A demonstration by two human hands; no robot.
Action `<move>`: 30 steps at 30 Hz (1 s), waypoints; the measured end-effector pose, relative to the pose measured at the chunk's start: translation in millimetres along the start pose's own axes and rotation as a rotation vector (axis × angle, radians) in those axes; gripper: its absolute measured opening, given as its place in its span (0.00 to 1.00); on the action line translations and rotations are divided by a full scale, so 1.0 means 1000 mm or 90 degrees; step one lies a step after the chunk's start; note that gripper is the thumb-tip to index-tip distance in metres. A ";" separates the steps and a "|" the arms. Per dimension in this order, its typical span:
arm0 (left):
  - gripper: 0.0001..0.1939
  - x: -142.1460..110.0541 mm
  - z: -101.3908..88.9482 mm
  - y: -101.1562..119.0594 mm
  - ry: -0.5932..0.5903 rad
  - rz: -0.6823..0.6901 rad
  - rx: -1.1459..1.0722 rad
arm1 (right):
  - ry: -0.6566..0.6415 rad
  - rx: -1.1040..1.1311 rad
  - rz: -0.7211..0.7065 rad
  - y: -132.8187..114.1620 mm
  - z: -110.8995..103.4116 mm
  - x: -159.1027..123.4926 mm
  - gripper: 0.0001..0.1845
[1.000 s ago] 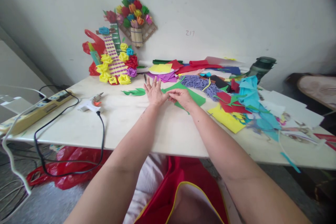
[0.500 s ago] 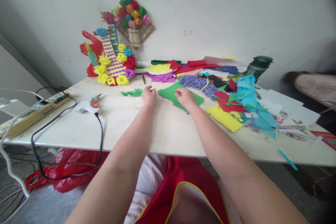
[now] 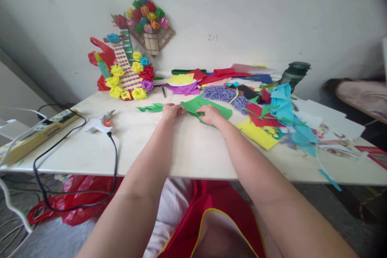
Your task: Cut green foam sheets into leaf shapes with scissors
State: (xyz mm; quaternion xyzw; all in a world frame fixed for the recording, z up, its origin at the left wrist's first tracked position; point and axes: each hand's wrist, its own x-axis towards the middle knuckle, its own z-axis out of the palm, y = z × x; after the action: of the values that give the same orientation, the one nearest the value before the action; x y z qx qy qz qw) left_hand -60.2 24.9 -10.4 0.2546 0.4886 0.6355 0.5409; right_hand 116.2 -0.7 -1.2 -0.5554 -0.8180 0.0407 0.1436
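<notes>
A green craft sheet, paper or thin felt, lies near the middle of the table. My right hand is on its lower edge, index finger stretched over the sheet and thumb bent below, gripping the edge. At the sheet's left corner is my left hand, its fingers bent together and closed on that corner; the fingertips are partly blurred. Just left of this hand lie green leaf cutouts with pointed tips.
Purple yarn, a yellow sheet, red pieces and blue crepe strips lie to the right. A glue gun with a black cord, a power strip and paper-flower crafts are left. A dark bottle stands behind.
My left hand has closed in on the sheet's left corner. My right hand has come down onto the sheet, and its lower corner no longer shows. The view has shifted slightly.
</notes>
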 end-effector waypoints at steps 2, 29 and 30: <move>0.10 0.002 0.000 -0.001 -0.024 0.019 0.088 | 0.005 0.010 -0.005 0.003 0.002 0.002 0.21; 0.06 -0.016 0.012 -0.002 -0.056 -0.015 0.172 | -0.093 -0.148 0.176 -0.005 -0.035 -0.010 0.27; 0.06 -0.016 0.012 -0.002 -0.053 -0.016 0.169 | -0.092 -0.151 0.176 -0.006 -0.036 -0.011 0.27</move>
State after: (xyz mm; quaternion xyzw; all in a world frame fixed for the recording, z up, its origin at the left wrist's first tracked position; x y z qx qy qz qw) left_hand -44.5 13.5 -4.4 0.3444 0.5485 0.5473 0.5301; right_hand 125.1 -16.1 32.5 -0.6714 -0.7410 0.0027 0.0112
